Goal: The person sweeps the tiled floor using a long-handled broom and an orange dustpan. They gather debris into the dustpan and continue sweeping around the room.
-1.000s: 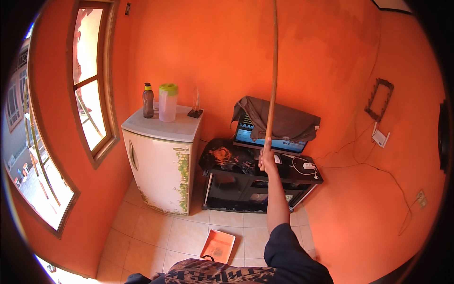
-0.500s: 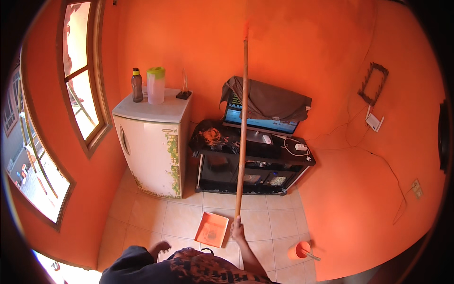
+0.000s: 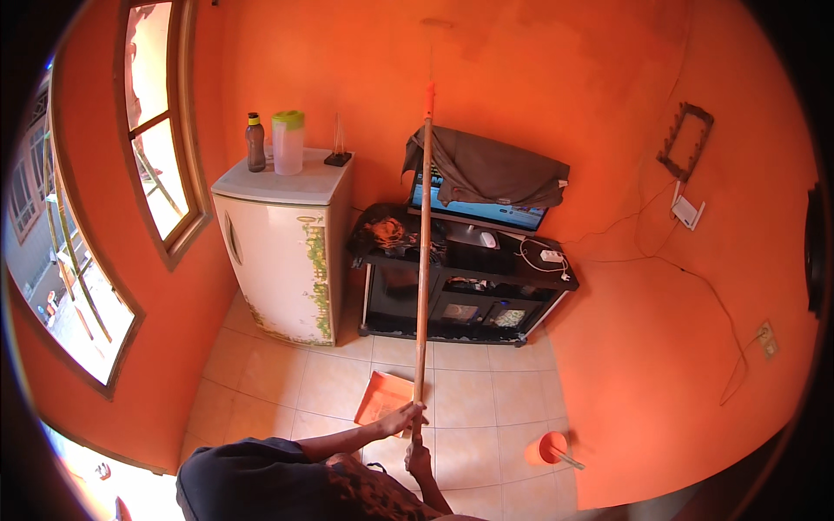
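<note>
A long wooden pole (image 3: 424,260) with an orange handle (image 3: 429,100) at its top rises in front of me, leaning slightly. A thin rod runs up from it to a paint roller (image 3: 437,23) against the orange wall; the roller's colour blends with the paint. My right hand (image 3: 418,458) is closed round the pole's lower end. Just above it, my left hand (image 3: 403,420) is closed on the pole too. Behind my left hand, an orange-smeared paint tray (image 3: 380,397) lies on the floor, partly covered by my hand and forearm.
A small fridge (image 3: 278,269) carries a bottle (image 3: 254,143) and a jug (image 3: 287,143). A black TV cabinet (image 3: 400,304) holds a cloth-draped screen (image 3: 486,213) behind the pole. An orange bucket (image 3: 540,450) with a stick stands at right. Cables hang along the right wall (image 3: 643,347).
My left hand has come from my side onto the pole. The pole and right hand have shifted left and down, and the pole's top sits lower in view.
</note>
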Demonstrator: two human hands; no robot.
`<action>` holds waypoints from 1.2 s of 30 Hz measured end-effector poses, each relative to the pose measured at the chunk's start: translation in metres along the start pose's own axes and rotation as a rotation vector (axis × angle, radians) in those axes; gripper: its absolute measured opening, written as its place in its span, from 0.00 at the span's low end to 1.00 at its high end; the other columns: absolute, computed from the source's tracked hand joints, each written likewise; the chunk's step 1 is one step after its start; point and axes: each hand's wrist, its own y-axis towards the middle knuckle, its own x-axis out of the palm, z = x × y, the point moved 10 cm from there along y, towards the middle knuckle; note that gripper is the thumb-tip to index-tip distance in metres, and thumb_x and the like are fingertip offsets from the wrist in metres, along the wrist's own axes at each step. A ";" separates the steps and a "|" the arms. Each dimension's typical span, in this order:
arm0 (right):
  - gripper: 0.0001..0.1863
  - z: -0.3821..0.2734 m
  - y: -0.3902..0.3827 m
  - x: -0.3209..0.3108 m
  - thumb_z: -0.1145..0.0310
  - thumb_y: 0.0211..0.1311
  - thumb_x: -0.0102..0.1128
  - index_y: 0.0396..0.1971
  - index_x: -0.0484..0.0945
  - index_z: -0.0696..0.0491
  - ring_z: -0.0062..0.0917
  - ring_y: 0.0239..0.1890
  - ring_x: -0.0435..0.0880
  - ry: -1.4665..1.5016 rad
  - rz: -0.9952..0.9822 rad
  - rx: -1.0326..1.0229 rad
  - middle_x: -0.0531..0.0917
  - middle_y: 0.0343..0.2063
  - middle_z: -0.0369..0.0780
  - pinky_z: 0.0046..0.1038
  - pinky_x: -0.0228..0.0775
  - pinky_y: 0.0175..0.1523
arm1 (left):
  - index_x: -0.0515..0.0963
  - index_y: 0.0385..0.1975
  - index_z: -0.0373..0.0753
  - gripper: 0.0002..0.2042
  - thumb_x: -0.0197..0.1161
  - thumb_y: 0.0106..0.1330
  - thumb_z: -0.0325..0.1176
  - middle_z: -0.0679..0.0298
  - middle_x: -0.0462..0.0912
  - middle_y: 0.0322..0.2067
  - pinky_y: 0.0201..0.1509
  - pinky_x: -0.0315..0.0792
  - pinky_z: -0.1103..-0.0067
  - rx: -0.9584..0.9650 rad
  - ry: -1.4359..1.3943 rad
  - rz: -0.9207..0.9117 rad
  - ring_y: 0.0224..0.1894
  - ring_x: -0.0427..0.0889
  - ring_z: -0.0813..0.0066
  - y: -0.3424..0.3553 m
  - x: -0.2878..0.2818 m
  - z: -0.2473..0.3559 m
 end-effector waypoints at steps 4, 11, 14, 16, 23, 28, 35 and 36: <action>0.15 0.026 0.000 0.033 0.62 0.63 0.50 0.17 0.68 0.50 0.17 0.08 0.67 0.844 -0.177 0.471 0.64 0.08 0.31 0.25 0.59 0.13 | 0.70 0.41 0.33 0.29 0.37 0.70 0.57 0.57 0.79 0.34 0.50 0.71 0.71 0.022 0.148 0.076 0.42 0.79 0.66 0.005 -0.016 0.026; 0.36 -0.071 0.105 0.004 0.27 0.57 0.30 0.16 0.62 0.48 0.20 0.05 0.65 0.614 -0.209 0.213 0.64 0.06 0.33 0.22 0.56 0.11 | 0.67 0.36 0.34 0.24 0.41 0.70 0.54 0.57 0.80 0.20 0.31 0.76 0.74 0.297 0.348 0.383 0.25 0.83 0.67 0.014 -0.079 0.162; 0.39 -0.163 0.151 -0.035 0.22 0.51 0.27 0.15 0.62 0.48 0.20 0.06 0.67 0.647 -0.271 0.313 0.65 0.06 0.34 0.23 0.57 0.11 | 0.66 0.40 0.37 0.24 0.41 0.69 0.56 0.59 0.81 0.18 0.31 0.75 0.72 0.331 0.408 0.431 0.23 0.84 0.65 0.021 -0.116 0.233; 0.40 -0.201 0.189 -0.050 0.20 0.48 0.27 0.15 0.61 0.48 0.19 0.06 0.66 0.647 -0.231 0.204 0.63 0.05 0.33 0.22 0.56 0.11 | 0.66 0.40 0.38 0.23 0.41 0.69 0.56 0.59 0.81 0.18 0.31 0.75 0.72 0.372 0.428 0.422 0.25 0.84 0.64 0.026 -0.132 0.278; 0.41 -0.242 0.232 -0.033 0.20 0.47 0.28 0.13 0.59 0.49 0.20 0.06 0.63 0.790 -0.301 0.202 0.61 0.05 0.32 0.24 0.58 0.12 | 0.64 0.39 0.39 0.21 0.42 0.69 0.54 0.59 0.81 0.17 0.32 0.75 0.70 0.413 0.446 0.461 0.25 0.84 0.62 0.026 -0.171 0.315; 0.42 -0.165 0.178 -0.005 0.21 0.49 0.24 0.13 0.62 0.50 0.21 0.05 0.66 0.542 -0.209 0.164 0.64 0.04 0.34 0.23 0.58 0.11 | 0.65 0.42 0.37 0.24 0.42 0.69 0.55 0.57 0.81 0.18 0.32 0.76 0.69 0.312 0.407 0.451 0.26 0.84 0.61 0.019 -0.146 0.223; 0.34 -0.021 0.044 0.049 0.33 0.62 0.30 0.22 0.66 0.52 0.22 0.07 0.67 0.599 -0.342 0.355 0.66 0.07 0.35 0.23 0.60 0.14 | 0.61 0.48 0.33 0.22 0.39 0.71 0.50 0.52 0.82 0.25 0.35 0.78 0.71 0.114 0.432 0.249 0.31 0.84 0.61 0.001 -0.068 0.062; 0.34 -0.015 0.039 0.047 0.33 0.62 0.30 0.22 0.66 0.52 0.22 0.07 0.67 0.601 -0.337 0.361 0.66 0.07 0.35 0.23 0.60 0.14 | 0.60 0.50 0.34 0.23 0.39 0.71 0.50 0.51 0.82 0.26 0.36 0.78 0.71 0.097 0.349 0.199 0.32 0.84 0.61 -0.005 -0.057 0.048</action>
